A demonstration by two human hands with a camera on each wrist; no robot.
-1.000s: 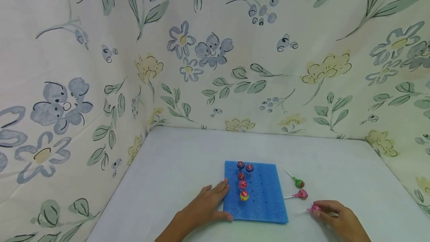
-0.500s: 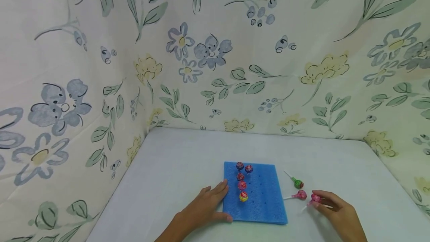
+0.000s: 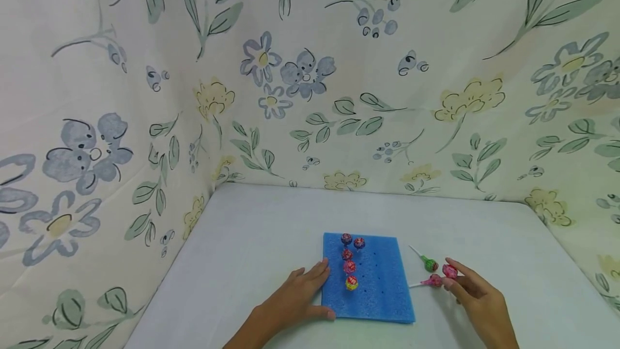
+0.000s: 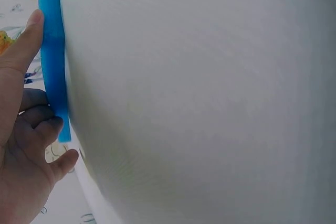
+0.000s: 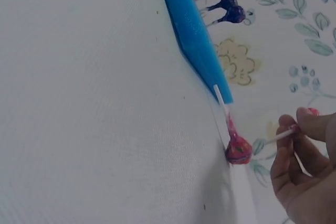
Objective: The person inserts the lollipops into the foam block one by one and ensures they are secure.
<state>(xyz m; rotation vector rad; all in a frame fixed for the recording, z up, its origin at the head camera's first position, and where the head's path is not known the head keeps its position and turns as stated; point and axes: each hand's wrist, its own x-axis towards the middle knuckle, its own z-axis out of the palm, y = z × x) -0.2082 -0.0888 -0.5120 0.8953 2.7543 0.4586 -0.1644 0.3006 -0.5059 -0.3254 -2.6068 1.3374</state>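
Note:
My left hand (image 3: 300, 295) rests at the left edge of a blue foam board (image 3: 397, 306), its fingers stretched along the side and the thumb at the near corner. Several wrapped lollipops stand upright in the board's left part, the nearest a yellow-and-red lollipop (image 3: 351, 283). My right hand (image 3: 484, 303), right of the board, pinches a pink lollipop (image 3: 449, 271) just below its head. The right wrist view shows its white stick (image 5: 278, 137) slanting out from the fingers. Close beside that hand another pink lollipop (image 3: 435, 280) lies on the table, stick toward the board.
A green lollipop (image 3: 430, 265) lies on the white table (image 3: 261, 230), behind the pink one. Small dark holes (image 3: 377, 265) run in rows across the board's middle and right. Floral cloth (image 3: 310, 139) hangs behind the table and along its sides.
My right hand has lifted the pink lollipop from the table and moved it away from me, turning its head upward. The left hand and the board have stayed in place.

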